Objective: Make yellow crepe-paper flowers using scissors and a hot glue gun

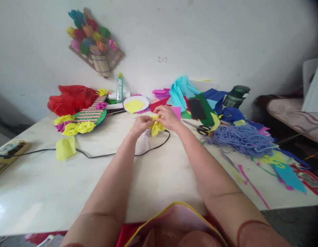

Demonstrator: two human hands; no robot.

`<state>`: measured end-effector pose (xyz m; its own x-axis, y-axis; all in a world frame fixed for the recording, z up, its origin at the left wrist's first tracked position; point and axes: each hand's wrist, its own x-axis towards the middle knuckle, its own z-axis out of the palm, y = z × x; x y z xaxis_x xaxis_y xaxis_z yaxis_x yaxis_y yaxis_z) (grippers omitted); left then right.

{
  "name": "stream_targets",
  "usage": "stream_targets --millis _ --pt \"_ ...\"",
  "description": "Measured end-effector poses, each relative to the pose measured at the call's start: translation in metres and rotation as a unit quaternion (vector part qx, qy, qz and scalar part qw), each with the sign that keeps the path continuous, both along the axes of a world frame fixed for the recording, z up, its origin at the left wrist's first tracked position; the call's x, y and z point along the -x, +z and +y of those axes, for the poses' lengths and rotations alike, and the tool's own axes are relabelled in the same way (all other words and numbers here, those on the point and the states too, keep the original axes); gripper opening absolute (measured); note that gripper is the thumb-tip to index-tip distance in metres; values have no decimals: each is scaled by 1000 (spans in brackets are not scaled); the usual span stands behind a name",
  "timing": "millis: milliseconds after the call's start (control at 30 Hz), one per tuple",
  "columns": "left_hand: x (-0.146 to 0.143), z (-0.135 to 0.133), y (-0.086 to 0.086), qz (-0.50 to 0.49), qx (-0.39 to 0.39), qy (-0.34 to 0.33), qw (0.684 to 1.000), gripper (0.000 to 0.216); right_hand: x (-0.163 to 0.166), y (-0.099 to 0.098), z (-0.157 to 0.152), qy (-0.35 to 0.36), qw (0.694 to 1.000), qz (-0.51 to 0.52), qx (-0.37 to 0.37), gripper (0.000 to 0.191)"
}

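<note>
Over the middle of the table, a yellow crepe paper flower [157,127] is held between my two hands. The fingers of my left hand [142,124] are pinched on its left side. My right hand [167,117] grips its upper right side, fingers curled over the petals. Just below the flower lies a pale, partly hidden object [146,134], too blurred to name, close to a black cord [148,150]. A paper plate [136,104] with a yellow paper piece on it is behind my left hand. Scissors [200,128] with black handles lie right of my right hand.
At left are a guitar-shaped craft [92,115] with paper flowers, a yellow paper square [66,148] and a power strip [11,154]. A glue bottle [119,88] stands behind. On the right are a phone [197,108], blue yarn [241,140], a dark jar [236,96] and coloured paper scraps.
</note>
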<state>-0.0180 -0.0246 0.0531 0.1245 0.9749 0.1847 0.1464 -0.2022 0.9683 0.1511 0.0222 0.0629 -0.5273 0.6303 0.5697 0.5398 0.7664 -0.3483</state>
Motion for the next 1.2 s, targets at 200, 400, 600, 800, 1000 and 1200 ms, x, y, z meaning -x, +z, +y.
stream_targets --millis 200,400,600,800,1000,1200 --pt "-2 0 1 -22 -6 15 1000 23 1 -1 0 -2 1000 20 8 13" --pt "-6 2 0 -46 -1 40 998 19 1 -3 4 8 999 40 13 14" --pt "-6 3 -1 -7 -19 55 998 22 0 -2 3 -16 999 28 40 10" --pt "-6 5 -5 55 -57 74 994 26 -2 -1 5 -25 999 -2 48 9" --pt "-5 -1 0 1 -26 27 999 27 -2 1 4 7 1000 9 18 10" --pt "-4 -1 1 -43 18 5 999 26 1 2 1 20 1000 19 -11 10"
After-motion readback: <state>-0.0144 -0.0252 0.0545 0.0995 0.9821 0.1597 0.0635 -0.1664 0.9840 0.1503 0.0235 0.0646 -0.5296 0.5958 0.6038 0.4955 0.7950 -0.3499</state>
